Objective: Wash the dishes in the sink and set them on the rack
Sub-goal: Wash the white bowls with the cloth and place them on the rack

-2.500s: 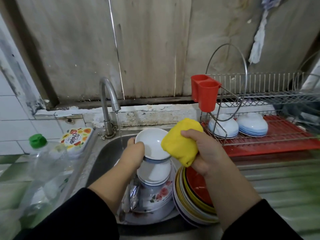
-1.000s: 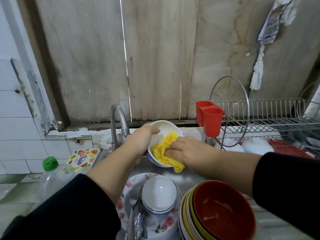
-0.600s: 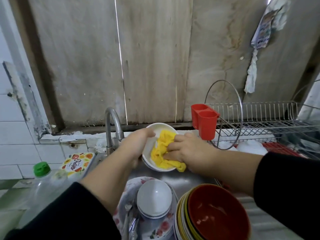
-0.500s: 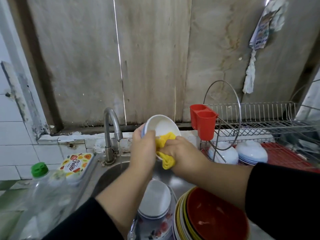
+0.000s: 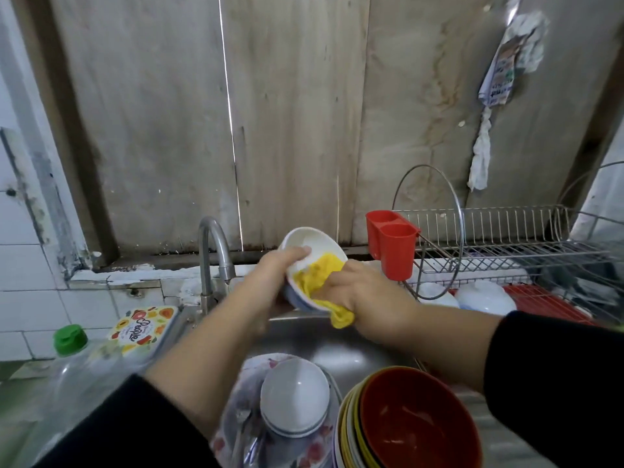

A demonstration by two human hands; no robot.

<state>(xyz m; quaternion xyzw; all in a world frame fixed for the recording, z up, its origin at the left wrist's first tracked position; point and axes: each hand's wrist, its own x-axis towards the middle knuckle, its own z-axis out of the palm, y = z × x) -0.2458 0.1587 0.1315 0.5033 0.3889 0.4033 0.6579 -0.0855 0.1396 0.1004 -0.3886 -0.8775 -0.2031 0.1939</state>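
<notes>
The small white ceramic bowl point(image 5: 305, 251) is being held tilted just right of the curved steel tap point(image 5: 212, 251), the left hand point(image 5: 273, 278) gripping its rim. The right hand point(image 5: 354, 292) is pressing a crumpled yellow cloth point(image 5: 320, 275) inside; sweeping round the wall and rim would be cleaning it best.

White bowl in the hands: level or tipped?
Tipped. The white bowl faces the camera, held by the left hand, while the right hand presses the yellow cloth inside.
</notes>
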